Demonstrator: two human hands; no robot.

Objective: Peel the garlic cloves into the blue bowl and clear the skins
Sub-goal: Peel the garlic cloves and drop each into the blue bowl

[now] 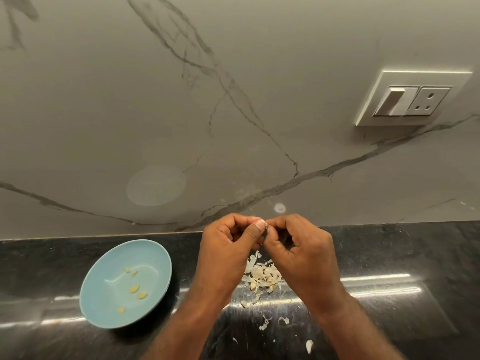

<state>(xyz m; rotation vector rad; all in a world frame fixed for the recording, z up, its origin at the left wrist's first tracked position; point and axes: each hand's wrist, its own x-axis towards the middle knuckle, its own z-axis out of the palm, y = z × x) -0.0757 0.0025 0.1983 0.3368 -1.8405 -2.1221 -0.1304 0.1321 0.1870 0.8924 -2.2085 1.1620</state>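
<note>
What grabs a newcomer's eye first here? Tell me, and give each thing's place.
Two hands meet at centre, the left hand and right hand together pinching a small garlic clove above the black counter. Right beneath them lies a pale heap of skins, with stray flakes nearer the camera. To the left sits the blue bowl, holding a few peeled cloves.

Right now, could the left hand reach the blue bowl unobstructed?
Probably yes. The blue bowl sits just left of the left hand, with only bare counter between them. Both it and the right hand are busy pinching a clove, though.
</note>
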